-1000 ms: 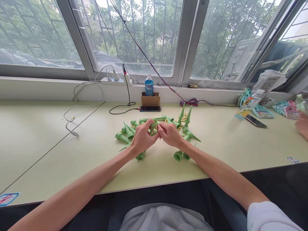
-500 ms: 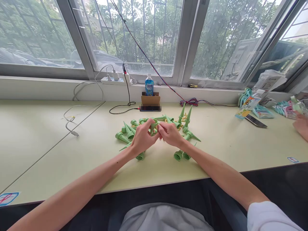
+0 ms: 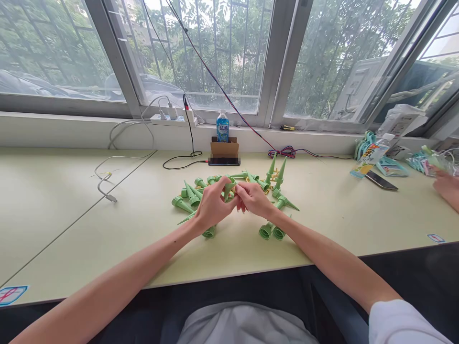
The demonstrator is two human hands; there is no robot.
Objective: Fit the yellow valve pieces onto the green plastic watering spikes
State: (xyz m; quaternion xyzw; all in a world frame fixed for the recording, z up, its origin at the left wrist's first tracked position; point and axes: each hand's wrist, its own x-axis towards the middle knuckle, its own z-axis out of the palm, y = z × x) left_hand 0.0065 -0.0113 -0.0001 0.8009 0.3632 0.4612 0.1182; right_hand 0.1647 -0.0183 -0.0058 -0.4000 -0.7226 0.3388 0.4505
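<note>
My left hand (image 3: 215,203) is closed around a green plastic watering spike (image 3: 228,187), held above the table with its round, open end up. Pressed against the side of that spike, my right hand (image 3: 254,198) pinches its fingers together; what sits between them is too small and hidden to tell. More green spikes lie about both hands: a lying spike (image 3: 182,204) at the left, an upright pair with one spike (image 3: 281,174) at the right, and a spike with its threaded opening (image 3: 265,231) facing me. Small yellow plastic pieces (image 3: 275,176) lie among them, partly covered.
Behind the spikes are a phone (image 3: 224,161), a cardboard box (image 3: 224,147) and a blue bottle (image 3: 222,126). Cables (image 3: 103,184) trail on the left. At the right lie a drink pouch (image 3: 371,157), another phone (image 3: 382,180) and another person's hand (image 3: 447,186) near packaged items.
My two hands and the spike stay almost in place, with only a slight shift of the right fingers. The other person's hand at the right edge has moved slightly to the left.
</note>
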